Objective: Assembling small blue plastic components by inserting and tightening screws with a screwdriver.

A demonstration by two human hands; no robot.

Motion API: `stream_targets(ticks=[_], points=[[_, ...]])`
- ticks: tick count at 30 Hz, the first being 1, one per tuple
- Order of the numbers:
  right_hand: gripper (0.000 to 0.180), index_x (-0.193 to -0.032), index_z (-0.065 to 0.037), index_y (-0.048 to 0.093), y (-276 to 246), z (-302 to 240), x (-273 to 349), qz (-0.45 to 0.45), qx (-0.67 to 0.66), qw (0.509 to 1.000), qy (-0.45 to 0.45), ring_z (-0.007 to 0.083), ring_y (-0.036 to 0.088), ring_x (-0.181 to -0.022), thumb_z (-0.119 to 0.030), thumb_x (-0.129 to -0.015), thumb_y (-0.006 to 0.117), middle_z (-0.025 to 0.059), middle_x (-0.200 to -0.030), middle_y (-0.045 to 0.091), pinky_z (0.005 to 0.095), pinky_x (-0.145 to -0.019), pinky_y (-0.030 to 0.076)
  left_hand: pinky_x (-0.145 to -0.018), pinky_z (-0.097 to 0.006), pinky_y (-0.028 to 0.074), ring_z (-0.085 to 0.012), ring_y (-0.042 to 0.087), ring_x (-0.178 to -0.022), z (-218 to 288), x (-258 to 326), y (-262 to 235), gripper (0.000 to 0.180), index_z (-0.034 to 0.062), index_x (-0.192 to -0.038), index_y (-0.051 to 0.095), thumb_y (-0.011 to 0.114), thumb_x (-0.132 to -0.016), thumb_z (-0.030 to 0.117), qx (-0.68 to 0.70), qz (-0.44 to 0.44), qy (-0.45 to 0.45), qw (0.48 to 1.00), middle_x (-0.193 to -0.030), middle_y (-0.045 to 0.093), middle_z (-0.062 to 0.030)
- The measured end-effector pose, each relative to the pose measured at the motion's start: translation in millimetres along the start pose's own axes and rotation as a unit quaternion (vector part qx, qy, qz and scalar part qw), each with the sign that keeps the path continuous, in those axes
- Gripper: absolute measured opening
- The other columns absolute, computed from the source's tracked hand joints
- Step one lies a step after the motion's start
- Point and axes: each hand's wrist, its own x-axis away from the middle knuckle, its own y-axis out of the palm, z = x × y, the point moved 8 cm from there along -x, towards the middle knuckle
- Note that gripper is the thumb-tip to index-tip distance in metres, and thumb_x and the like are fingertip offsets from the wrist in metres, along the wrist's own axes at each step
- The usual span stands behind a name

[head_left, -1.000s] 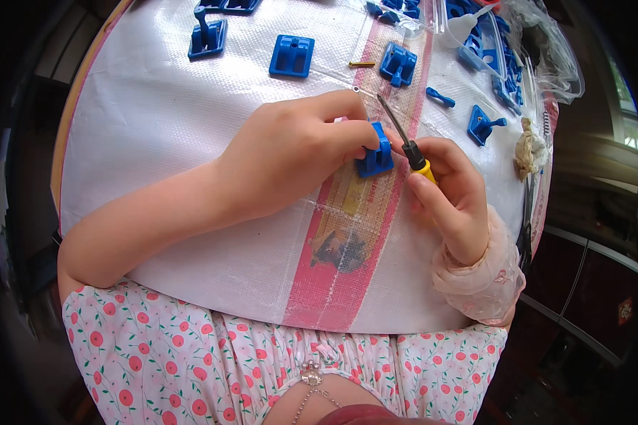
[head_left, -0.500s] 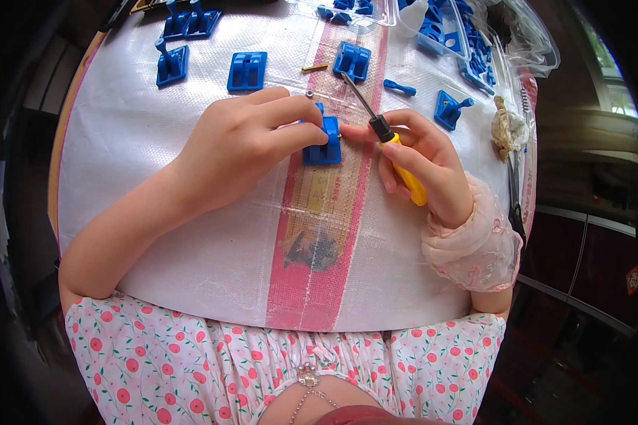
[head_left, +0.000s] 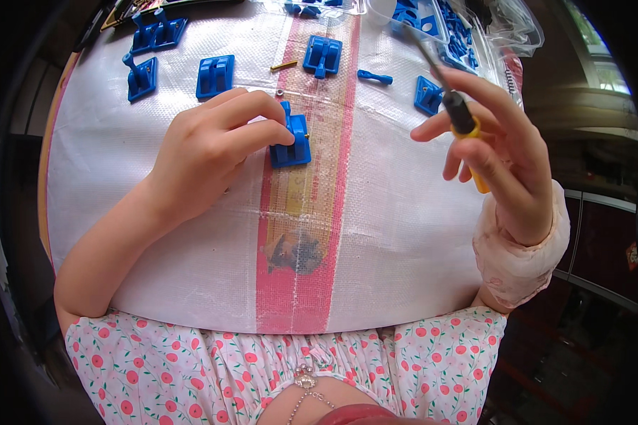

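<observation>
My left hand (head_left: 209, 145) is closed on a blue plastic base with a hinged lever (head_left: 300, 149), its fingers pinching the raised middle. A small brass screw end (head_left: 307, 134) sticks out of the part's right side. Well to the right, my right hand (head_left: 507, 145) holds a screwdriver (head_left: 459, 110) with a yellow and black handle, its shaft pointing up and away. That hand is raised off the part, its index finger stretched out. Beyond the held part lie a small metal nut (head_left: 279, 93), a brass screw (head_left: 283, 66) and another blue base with its lever (head_left: 322, 57).
More blue bases, one without a lever (head_left: 215, 76) and one with an upright lever (head_left: 142, 79), stand at the far left. A loose blue lever (head_left: 374, 76) and another base (head_left: 428, 95) lie right. Clear boxes of blue parts (head_left: 441, 32) fill the far right. A white woven sheet (head_left: 191, 269) covers the table.
My right hand has swung right, away from the blue part, still holding the screwdriver. My left hand keeps its grip. The view has shifted, so the tabletop things appear farther left.
</observation>
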Motion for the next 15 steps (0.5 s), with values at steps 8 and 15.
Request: stream_targets(ticks=[8,15], points=[[0.045,-0.129,-0.006,0.058,51.3,33.3,15.9,-0.008,0.15,0.989,0.015,0.0271,0.061,-0.072,0.0,-0.085,0.067,0.0116,-0.09,0.059,0.0335,-0.066,0.048,-0.068,-0.033,0.053,-0.0233,0.065,-0.084,-2.2,6.3,0.2,0.02,0.0049,-0.084,0.065,0.064,-0.069,-0.007,0.061,0.011,-0.026,0.998,-0.09,0.063,-0.0052],[0.051,-0.121,-0.007,0.066,53.6,35.4,22.3,-0.044,0.198,0.976,-0.084,0.0168,0.058,-0.062,0.009,-0.073,0.071,0.0065,-0.087,0.054,0.0281,-0.052,0.044,-0.066,-0.033,0.052,-0.0233,0.065,-0.082,0.4,13.8,-7.9,0.018,0.0043,-0.083,0.066,0.066,-0.068,-0.004,0.079,0.007,-0.041,0.996,-0.089,0.064,-0.0054]])
